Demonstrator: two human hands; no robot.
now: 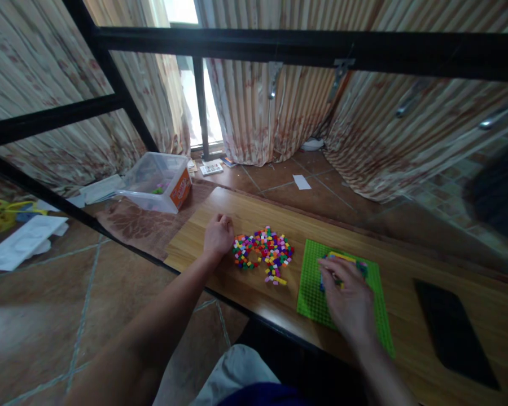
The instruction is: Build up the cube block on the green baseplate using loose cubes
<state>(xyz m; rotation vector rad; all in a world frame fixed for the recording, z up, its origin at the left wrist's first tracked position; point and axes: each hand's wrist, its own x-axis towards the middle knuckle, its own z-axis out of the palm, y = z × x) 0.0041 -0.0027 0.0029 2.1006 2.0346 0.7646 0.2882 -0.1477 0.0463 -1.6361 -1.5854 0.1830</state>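
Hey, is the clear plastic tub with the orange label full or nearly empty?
Nearly empty: through the clear plastic tub with the orange label, only a few small coloured pieces show inside.

Left hand [218, 235] rests in a loose fist on the wooden table [406, 316], just beside a heap of small coloured bricks [263, 252]. Right hand [347, 300] lies over a green baseplate [311, 285], fingers on a small brick build [342, 260] at the plate's far edge; whether a brick is pinched cannot be told. A dark flat slab [452, 332] lies on the table to the right. A clear plastic tub [156, 181] stands on the tiled floor beyond, before patterned curtains [254, 113].
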